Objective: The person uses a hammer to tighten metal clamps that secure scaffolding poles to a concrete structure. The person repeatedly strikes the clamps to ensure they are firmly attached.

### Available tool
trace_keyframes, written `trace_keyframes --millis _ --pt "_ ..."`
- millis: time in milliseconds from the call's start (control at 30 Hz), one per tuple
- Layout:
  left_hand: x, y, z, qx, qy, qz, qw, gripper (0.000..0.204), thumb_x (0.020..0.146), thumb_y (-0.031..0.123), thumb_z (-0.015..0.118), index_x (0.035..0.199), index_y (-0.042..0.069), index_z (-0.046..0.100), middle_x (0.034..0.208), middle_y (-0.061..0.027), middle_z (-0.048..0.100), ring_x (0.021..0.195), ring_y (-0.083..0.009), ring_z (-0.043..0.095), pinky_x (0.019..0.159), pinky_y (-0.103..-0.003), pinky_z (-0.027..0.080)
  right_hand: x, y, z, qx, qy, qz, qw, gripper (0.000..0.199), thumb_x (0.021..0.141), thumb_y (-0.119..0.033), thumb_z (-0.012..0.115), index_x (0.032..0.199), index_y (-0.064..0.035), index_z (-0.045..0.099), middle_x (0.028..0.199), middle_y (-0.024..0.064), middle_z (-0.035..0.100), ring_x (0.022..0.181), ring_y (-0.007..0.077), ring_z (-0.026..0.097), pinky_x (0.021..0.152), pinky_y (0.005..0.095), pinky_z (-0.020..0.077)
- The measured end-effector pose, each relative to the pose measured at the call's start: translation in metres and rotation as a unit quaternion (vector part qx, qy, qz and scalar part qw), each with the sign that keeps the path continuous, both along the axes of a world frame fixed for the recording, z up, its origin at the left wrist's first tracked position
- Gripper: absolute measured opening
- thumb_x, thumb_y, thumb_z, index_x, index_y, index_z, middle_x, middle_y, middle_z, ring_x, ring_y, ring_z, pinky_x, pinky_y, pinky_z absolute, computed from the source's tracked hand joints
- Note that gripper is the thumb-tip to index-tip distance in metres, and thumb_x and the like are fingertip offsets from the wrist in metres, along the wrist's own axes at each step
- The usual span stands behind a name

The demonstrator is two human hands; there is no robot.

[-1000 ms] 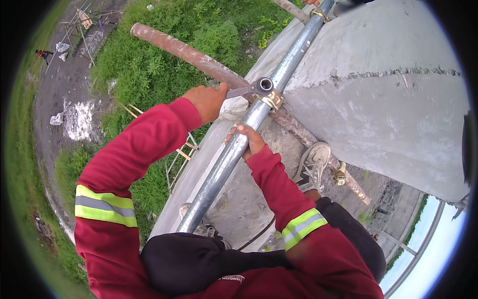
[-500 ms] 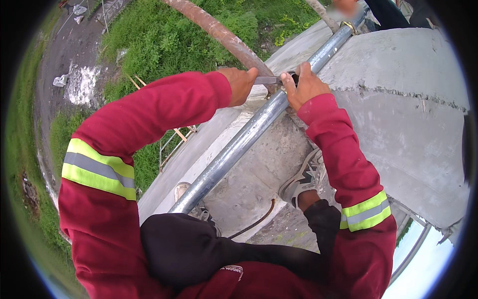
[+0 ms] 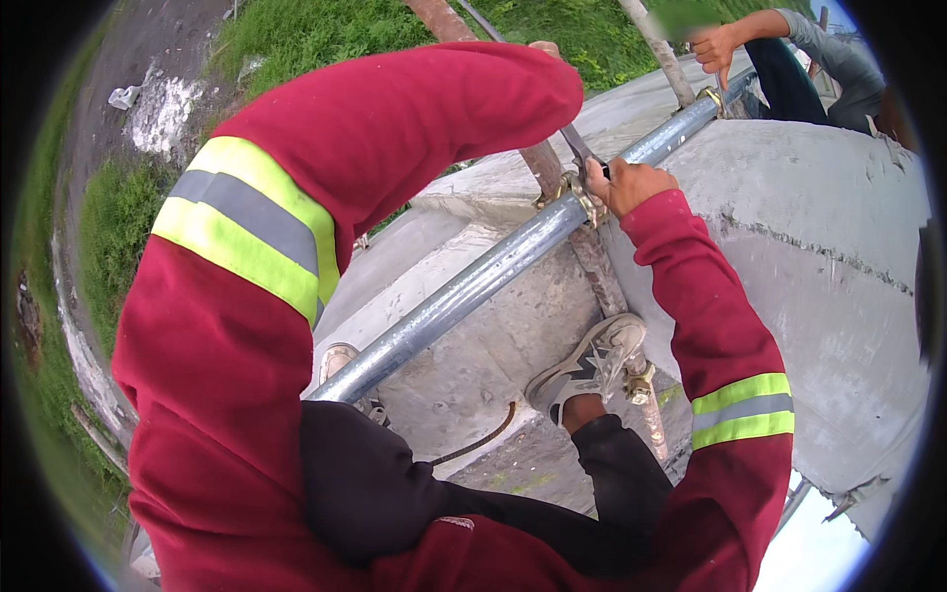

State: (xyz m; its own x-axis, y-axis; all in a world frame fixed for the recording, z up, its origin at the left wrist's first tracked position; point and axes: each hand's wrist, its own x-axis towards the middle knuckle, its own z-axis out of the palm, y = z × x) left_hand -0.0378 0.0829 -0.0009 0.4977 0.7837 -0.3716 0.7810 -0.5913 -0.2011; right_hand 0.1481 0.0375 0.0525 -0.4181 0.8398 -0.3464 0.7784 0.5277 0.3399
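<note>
Both hands at the scaffold coupler, high above the ground.

My left hand (image 3: 545,47) is mostly hidden behind my sleeve, so I cannot tell its grip. My right hand (image 3: 631,185) is closed around a dark tool (image 3: 580,150) just above the brass coupler (image 3: 572,193) on the galvanized tube (image 3: 473,286). If the tool slips off, I risk overbalancing here.

— What's crowding my hands up here?

— My right hand (image 3: 631,185) sits on the coupler (image 3: 572,192) where the grey steel tube (image 3: 473,286) crosses the rusty pole (image 3: 592,257). The concrete wall (image 3: 819,247) closes in just right of it.

— And the left?

— My left hand (image 3: 545,47) is mostly hidden behind my red sleeve (image 3: 395,118). Beyond both, another person's hand (image 3: 715,44) blocks the tube's far end. Open air lies left of the tube.
</note>
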Motion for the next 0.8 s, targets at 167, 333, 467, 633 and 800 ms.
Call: trace_keyframes --millis 167,333,467,633,800 --pt "0.013 0.006 -0.002 0.071 -0.017 -0.015 0.997 0.031 0.090 0.025 0.054 0.119 0.014 0.056 0.104 -0.0047 0.067 0.101 -0.0258 0.063 0.089 -0.045 0.036 -0.001 -0.004 0.000 0.051 0.013 0.007 0.999 0.054 0.091 -0.054 0.041 0.073 -0.0082 0.062 0.065 0.0168 0.066 0.064 0.0361 0.067 0.063 0.0473 0.0530" --pt "-0.006 -0.057 0.022 -0.055 -0.106 0.085 0.989 0.024 0.088 0.019 0.052 0.108 0.006 0.056 0.084 -0.0115 0.069 0.079 -0.0283 0.068 0.082 -0.043 0.045 -0.007 -0.005 0.004 0.032 -0.013 -0.024 0.999 0.054 0.090 -0.054 0.041 0.078 -0.0073 0.066 0.071 0.0177 0.067 0.070 0.0368 0.067 0.068 0.0471 0.0534" --pt "0.006 -0.133 0.026 -0.292 -0.309 0.168 0.889 0.036 0.084 0.012 0.045 0.114 -0.008 0.041 0.090 -0.0270 0.064 0.085 -0.0388 0.065 0.073 -0.049 0.050 -0.014 -0.004 0.009 -0.005 -0.043 -0.089 0.995 0.058 0.092 -0.055 0.036 0.089 -0.0071 0.068 0.081 0.0203 0.068 0.081 0.0387 0.066 0.075 0.0473 0.0524" --pt "0.004 -0.120 0.025 -0.262 -0.232 0.125 0.928 0.042 0.084 0.016 0.050 0.118 -0.006 0.042 0.091 -0.0235 0.065 0.088 -0.0390 0.065 0.072 -0.046 0.050 -0.023 -0.008 0.013 -0.025 -0.058 -0.149 0.987 0.063 0.093 -0.055 0.030 0.092 -0.0065 0.070 0.089 0.0200 0.068 0.089 0.0374 0.066 0.080 0.0469 0.0508" --pt "-0.001 -0.035 0.020 -0.036 -0.003 0.005 0.999 0.029 0.085 0.019 0.058 0.113 0.011 0.054 0.089 -0.0095 0.068 0.087 -0.0262 0.065 0.080 -0.044 0.042 -0.026 -0.011 0.014 -0.038 -0.080 -0.162 0.983 0.063 0.095 -0.053 0.027 0.097 -0.0065 0.070 0.094 0.0161 0.069 0.095 0.0344 0.065 0.086 0.0452 0.0482"
